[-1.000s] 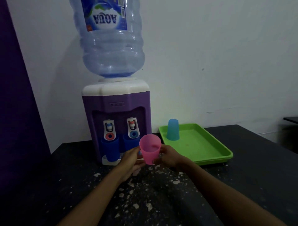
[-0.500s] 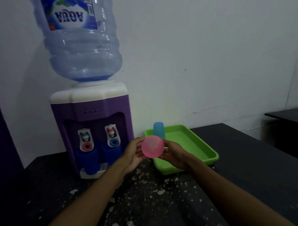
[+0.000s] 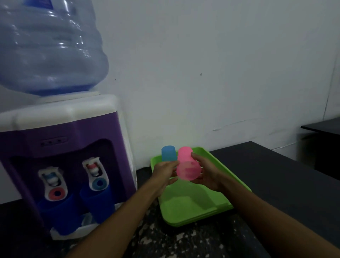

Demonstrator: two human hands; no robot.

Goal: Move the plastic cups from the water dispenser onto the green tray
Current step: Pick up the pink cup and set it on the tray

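I hold the pink cup (image 3: 188, 166) between my left hand (image 3: 164, 172) and right hand (image 3: 207, 172), fingers closed on its sides, above the green tray (image 3: 191, 208) and inverted (base tilted away). One light blue cup (image 3: 168, 153) already stands inverted at the tray's far corner. Two dark blue cups (image 3: 61, 213) remain under the water dispenser (image 3: 60, 132) taps. Progress, in my estimate: roughly half.

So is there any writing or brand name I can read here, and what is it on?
No text can be read.
Water bottle: only the blue lower edge of its label shows, no letters.
Dispenser: the taps bear a red ring and a blue ring, wordless.
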